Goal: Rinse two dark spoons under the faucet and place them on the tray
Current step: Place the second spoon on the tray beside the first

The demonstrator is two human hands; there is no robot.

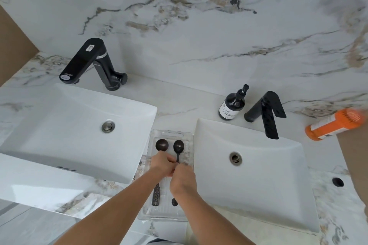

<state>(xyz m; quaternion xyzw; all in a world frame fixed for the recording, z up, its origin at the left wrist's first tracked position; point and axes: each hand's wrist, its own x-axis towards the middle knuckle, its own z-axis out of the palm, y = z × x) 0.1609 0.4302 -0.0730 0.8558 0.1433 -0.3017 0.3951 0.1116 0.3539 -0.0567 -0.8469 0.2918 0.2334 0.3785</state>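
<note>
Two dark spoons lie side by side in a clear plastic tray (189, 141) on the marble counter between two sinks. The left spoon (161, 144) has a round bowl and a wide handle end showing below my wrist. The right spoon (178, 147) has a thin stem. My left hand (162, 163) is closed over the left spoon's handle. My right hand (182, 180) pinches the right spoon's stem. Both hands touch each other over the tray. A black faucet (266, 114) stands behind the right sink (274, 177).
A larger white sink (59, 125) with its own black faucet (93, 61) is at the left. A dark soap pump bottle (232, 105) stands by the right faucet. An orange bottle (334, 124) lies at the far right. A marble wall rises behind.
</note>
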